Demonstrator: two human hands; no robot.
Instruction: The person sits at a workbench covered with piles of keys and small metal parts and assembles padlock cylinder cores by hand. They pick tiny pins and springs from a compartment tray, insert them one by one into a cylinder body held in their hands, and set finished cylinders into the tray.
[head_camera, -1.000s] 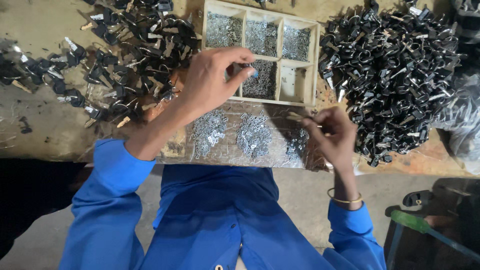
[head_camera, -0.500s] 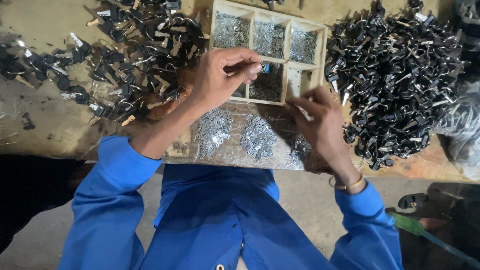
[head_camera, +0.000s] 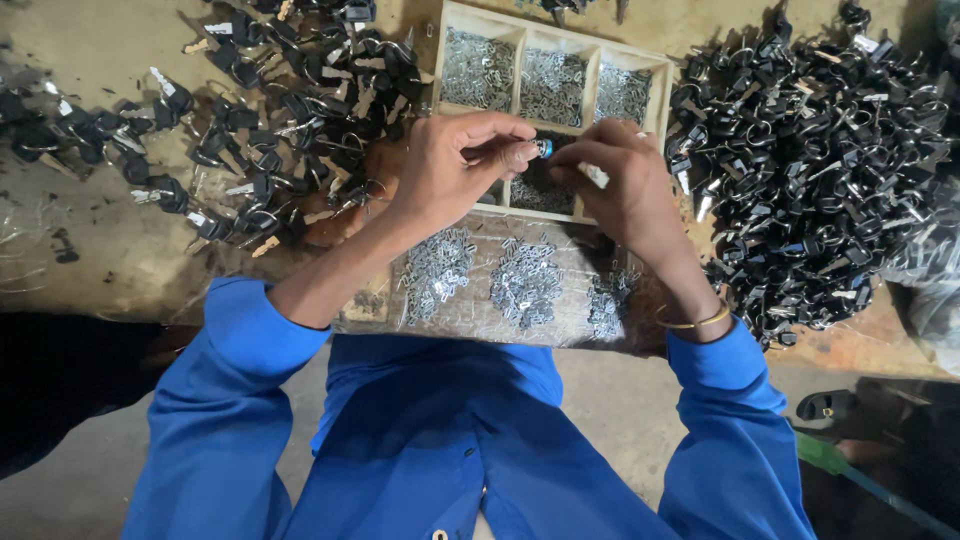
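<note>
Pinching a small blue-tipped piece (head_camera: 543, 148) between thumb and forefinger, the left hand (head_camera: 455, 170) hovered over the wooden compartment tray (head_camera: 657, 82). The right hand (head_camera: 620, 185) met it there, its fingers pressed together around a small pale part (head_camera: 594, 175). Both hands were above the tray's lower middle compartment. Heaps of black-headed keys (head_camera: 820, 170) lay on both sides, and small metal pieces on a clear plastic sheet (head_camera: 520, 285) lay nearer the person.
</note>
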